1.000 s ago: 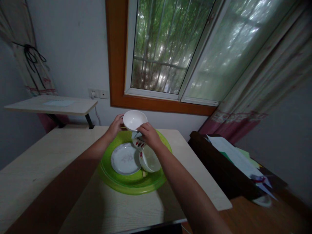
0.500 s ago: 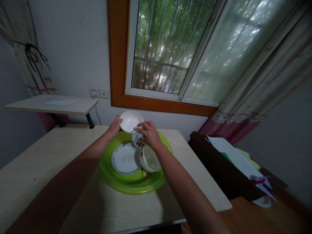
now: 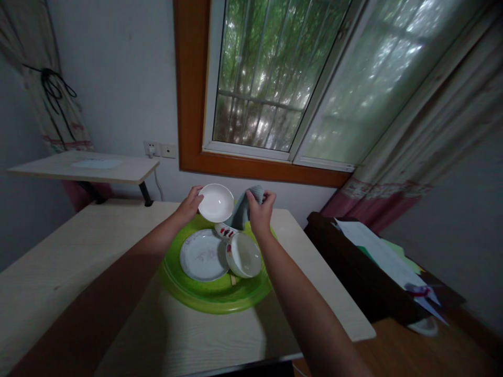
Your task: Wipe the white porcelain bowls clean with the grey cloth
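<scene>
My left hand (image 3: 189,205) grips a white bowl (image 3: 216,203) by its left rim, tilted so the inside faces me. To its right, my right hand (image 3: 261,209) pinches a grey-green cloth (image 3: 242,209) that hangs down toward the dishes. Below both hands lies a round green tray (image 3: 215,306). It carries a white plate (image 3: 204,255) with a faint pattern, and a second bowl (image 3: 244,256) tipped on its side. Another bowl with red and dark markings (image 3: 226,230) shows partly behind them. A small light wooden piece (image 3: 233,280) sticks out under the tipped bowl.
The tray rests on a pale wooden table (image 3: 129,335). A raised shelf (image 3: 86,167) with a paper on it stands at the left rear. Beyond the table are a wall and a window (image 3: 275,78). Right of the table, papers (image 3: 377,251) lie on a dark brown piece of furniture (image 3: 338,246).
My right hand has moved from the bowl's rim to the right and now lifts the cloth up. The bowl in my left hand has shifted slightly right.
</scene>
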`<state>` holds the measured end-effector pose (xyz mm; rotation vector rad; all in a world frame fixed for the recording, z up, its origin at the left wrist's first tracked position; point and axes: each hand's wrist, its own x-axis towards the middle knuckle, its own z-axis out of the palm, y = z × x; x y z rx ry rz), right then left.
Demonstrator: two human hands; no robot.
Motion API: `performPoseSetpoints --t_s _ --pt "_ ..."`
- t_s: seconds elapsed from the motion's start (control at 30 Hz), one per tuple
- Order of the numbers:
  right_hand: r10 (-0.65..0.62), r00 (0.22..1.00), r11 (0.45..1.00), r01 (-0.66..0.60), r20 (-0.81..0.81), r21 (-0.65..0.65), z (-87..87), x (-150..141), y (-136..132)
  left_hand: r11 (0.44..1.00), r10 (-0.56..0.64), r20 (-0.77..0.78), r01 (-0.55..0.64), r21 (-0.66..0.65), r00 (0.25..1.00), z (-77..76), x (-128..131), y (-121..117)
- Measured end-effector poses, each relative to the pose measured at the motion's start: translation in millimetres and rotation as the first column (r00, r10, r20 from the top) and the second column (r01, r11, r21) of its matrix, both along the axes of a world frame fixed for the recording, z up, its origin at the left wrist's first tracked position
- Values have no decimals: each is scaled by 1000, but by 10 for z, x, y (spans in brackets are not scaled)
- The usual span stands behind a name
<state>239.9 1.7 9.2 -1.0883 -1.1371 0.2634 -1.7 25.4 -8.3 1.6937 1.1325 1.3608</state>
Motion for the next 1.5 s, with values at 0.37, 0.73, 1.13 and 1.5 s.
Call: performPoseSetpoints --t_s 0.37,0.73,1.13,1.5 --pt "307 930 947 -320 202 33 8 -123 -111 992 -50 35 54 -115 998 89 57 -128" --pt "187 221 925 -367 957 -96 78 -321 -307 997 -71 -17 71 6 997 39 23 -88" --pt "14 175 996 -84 985 1 116 -369 -383 998 -63 6 63 23 998 90 40 -119" --pt "-15 137 993 -117 990 31 93 -277 -305 999 46 -6 -46 9 999 49 1 -51"
